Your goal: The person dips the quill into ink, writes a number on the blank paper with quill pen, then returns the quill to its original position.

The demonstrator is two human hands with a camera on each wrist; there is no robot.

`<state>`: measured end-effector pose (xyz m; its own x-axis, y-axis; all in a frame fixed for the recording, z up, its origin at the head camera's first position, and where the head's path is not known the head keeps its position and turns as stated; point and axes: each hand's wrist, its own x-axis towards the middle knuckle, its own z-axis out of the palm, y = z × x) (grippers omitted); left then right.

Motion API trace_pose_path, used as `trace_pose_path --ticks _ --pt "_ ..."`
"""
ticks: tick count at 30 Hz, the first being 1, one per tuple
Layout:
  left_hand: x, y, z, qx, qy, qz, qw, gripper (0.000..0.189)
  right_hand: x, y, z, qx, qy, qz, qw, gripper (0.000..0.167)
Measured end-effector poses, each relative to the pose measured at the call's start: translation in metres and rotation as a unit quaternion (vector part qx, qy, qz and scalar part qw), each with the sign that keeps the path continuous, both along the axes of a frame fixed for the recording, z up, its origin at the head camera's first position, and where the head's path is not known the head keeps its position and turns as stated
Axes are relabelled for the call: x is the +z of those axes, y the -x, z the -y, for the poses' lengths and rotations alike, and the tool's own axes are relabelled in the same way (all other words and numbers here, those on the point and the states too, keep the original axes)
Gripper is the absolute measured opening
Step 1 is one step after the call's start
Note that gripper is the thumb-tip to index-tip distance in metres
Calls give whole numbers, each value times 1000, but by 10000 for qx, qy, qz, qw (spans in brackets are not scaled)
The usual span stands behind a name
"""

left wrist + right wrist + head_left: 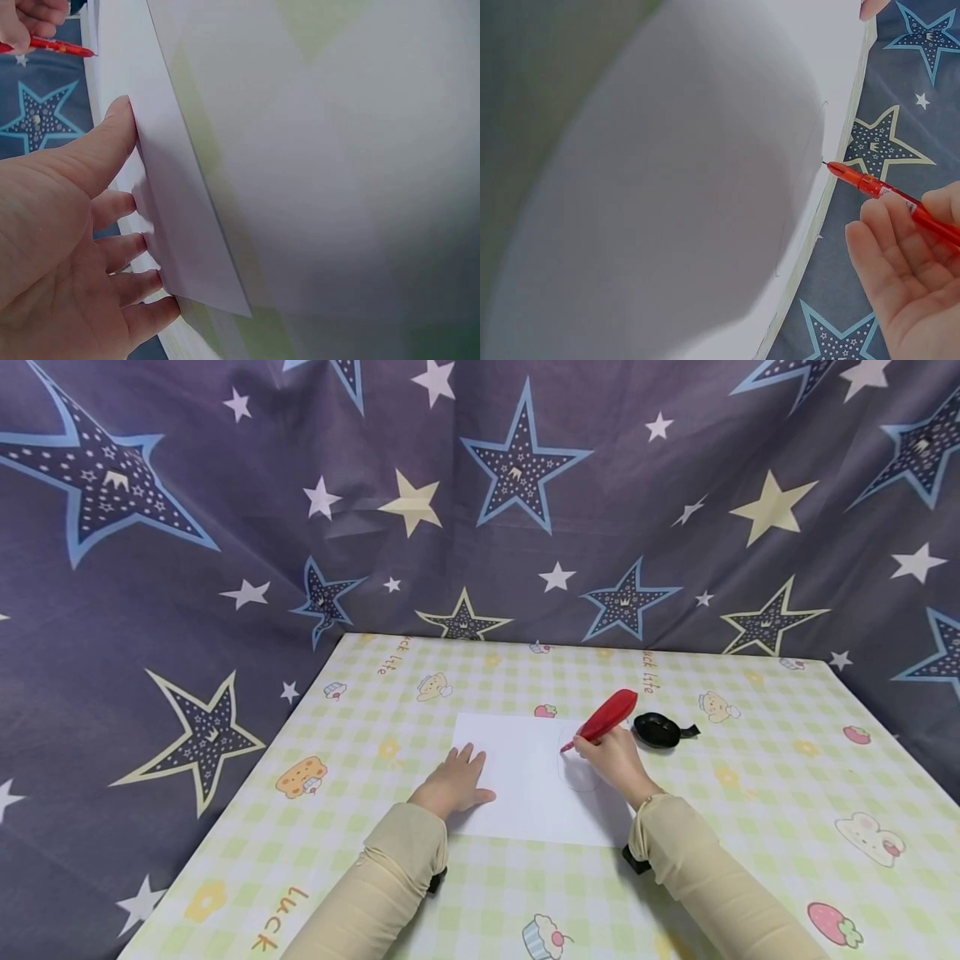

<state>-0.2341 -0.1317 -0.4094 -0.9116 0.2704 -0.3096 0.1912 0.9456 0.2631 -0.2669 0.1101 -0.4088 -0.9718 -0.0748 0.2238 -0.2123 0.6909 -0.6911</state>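
Note:
A white sheet of paper (517,777) lies on the table. My left hand (452,781) rests on the paper's left side, fingers spread and fairly straight; the left wrist view shows the thumb and fingertips (154,279) on the sheet near its edge. My right hand (617,764) pinches a red pen (604,717) with a wide, feather-like upper end. In the right wrist view the pen's dark tip meets the paper at a thin curved line (780,244). From the head view, the faint line forms a rounded outline on the sheet's right part.
A small round black object with a short tail (657,730) lies just beyond the right hand. The checkered tablecloth (765,827) has printed bears, strawberries and cupcakes. A dark curtain with stars (420,560) hangs behind the table's far edge.

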Motion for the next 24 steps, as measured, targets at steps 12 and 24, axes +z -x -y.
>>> trace_pose_path --ticks 12,24 --pt "0 0 0 -34 42 -18 10000 70 1 -2 1 52 44 26 10000 13" --pt "-1 0 0 0 -64 -6 10000 69 1 -3 2 96 128 33 9999 12"
